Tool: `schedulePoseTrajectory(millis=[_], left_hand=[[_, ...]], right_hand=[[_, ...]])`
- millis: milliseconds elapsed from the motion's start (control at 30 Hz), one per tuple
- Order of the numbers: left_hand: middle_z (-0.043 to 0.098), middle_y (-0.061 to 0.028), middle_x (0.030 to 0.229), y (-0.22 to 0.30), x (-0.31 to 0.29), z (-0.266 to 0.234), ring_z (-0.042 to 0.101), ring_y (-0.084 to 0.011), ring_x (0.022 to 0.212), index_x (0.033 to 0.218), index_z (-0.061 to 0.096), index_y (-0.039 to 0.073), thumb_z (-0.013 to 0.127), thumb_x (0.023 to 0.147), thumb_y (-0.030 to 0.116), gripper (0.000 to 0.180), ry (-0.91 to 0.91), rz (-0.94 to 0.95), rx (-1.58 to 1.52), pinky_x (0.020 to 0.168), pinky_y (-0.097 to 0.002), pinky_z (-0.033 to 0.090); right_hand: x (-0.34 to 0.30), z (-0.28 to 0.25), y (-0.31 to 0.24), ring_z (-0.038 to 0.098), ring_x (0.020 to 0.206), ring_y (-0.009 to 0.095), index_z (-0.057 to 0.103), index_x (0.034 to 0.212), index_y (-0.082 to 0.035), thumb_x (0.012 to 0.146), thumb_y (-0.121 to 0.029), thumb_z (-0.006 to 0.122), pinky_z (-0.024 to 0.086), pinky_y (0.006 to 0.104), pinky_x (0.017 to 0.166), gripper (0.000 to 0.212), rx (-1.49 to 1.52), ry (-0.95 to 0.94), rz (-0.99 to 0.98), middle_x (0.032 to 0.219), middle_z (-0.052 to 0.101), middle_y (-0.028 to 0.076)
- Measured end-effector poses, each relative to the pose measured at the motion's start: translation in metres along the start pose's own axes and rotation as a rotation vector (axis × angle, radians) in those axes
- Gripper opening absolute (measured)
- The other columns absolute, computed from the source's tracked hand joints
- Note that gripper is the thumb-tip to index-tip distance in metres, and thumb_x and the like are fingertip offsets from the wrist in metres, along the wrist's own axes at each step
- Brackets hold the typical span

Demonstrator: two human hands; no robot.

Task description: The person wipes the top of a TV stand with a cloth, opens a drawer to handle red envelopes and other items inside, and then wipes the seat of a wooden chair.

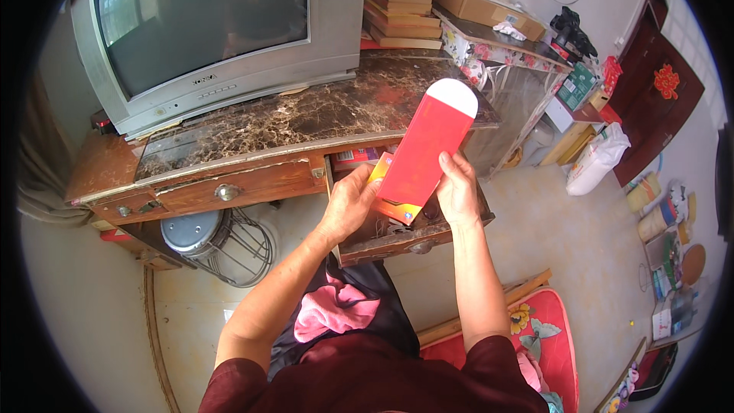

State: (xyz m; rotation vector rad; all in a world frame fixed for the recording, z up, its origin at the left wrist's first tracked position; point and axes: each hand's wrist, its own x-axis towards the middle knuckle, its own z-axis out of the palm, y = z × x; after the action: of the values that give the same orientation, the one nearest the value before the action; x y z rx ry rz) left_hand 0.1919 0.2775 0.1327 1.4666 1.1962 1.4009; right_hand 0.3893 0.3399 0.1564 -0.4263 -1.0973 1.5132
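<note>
A long red envelope (425,142) with a white rounded flap stands up between both hands, above an open wooden drawer (397,237). My left hand (348,203) grips a small orange and red packet (394,206) at the envelope's lower left. My right hand (457,187) holds the envelope's lower right edge, fingers pointing up. Inside the drawer, more red printed items (353,156) show behind the hands.
A grey tube television (218,27) sits on a marble-topped wooden cabinet (306,118). Stacked books (401,0) and a cardboard box (485,9) lie behind. A metal pot on a wire stand (218,241) stands under the cabinet. A red floral cushion (547,340) lies at lower right.
</note>
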Motion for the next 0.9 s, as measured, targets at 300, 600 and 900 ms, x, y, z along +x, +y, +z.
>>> schedulePoseTrajectory(millis=[300, 600, 900], left_hand=[[0.065, -0.0046, 0.106, 0.015, -0.005, 0.002, 0.063, -0.0115, 0.09, 0.117, 0.054, 0.003, 0.051, 0.096, 0.007, 0.022, 0.267, -0.059, -0.602, 0.078, -0.0258, 0.052], [0.05, -0.0064, 0.131, 0.054, -0.027, 0.049, 0.047, -0.0168, 0.122, 0.133, 0.042, 0.01, 0.042, 0.1, 0.022, 0.035, 0.315, -0.162, -0.945, 0.104, -0.037, 0.036], [0.051, -0.0059, 0.127, 0.067, -0.039, 0.037, 0.05, -0.0201, 0.117, 0.135, 0.038, 0.01, 0.051, 0.096, 0.029, 0.046, 0.32, 0.049, -0.821, 0.099, -0.035, 0.04]], right_hand=[[-0.006, -0.001, -0.057, 0.052, 0.116, 0.021, 0.037, 0.139, -0.01, 0.091, -0.013, 0.059, 0.047, 0.0371, 0.094, 0.053, 0.097, 0.253, -0.372, 0.128, 0.051, 0.008], [-0.022, 0.058, 0.012, 0.038, 0.129, 0.022, 0.022, 0.146, -0.008, 0.094, -0.013, 0.053, 0.031, 0.0393, 0.107, 0.061, -0.047, 0.357, -0.335, 0.144, 0.036, 0.009], [-0.02, 0.074, 0.013, 0.045, 0.123, 0.023, 0.03, 0.142, -0.01, 0.093, -0.012, 0.046, 0.036, 0.0405, 0.103, 0.052, 0.132, 0.383, -0.29, 0.135, 0.043, 0.01]])
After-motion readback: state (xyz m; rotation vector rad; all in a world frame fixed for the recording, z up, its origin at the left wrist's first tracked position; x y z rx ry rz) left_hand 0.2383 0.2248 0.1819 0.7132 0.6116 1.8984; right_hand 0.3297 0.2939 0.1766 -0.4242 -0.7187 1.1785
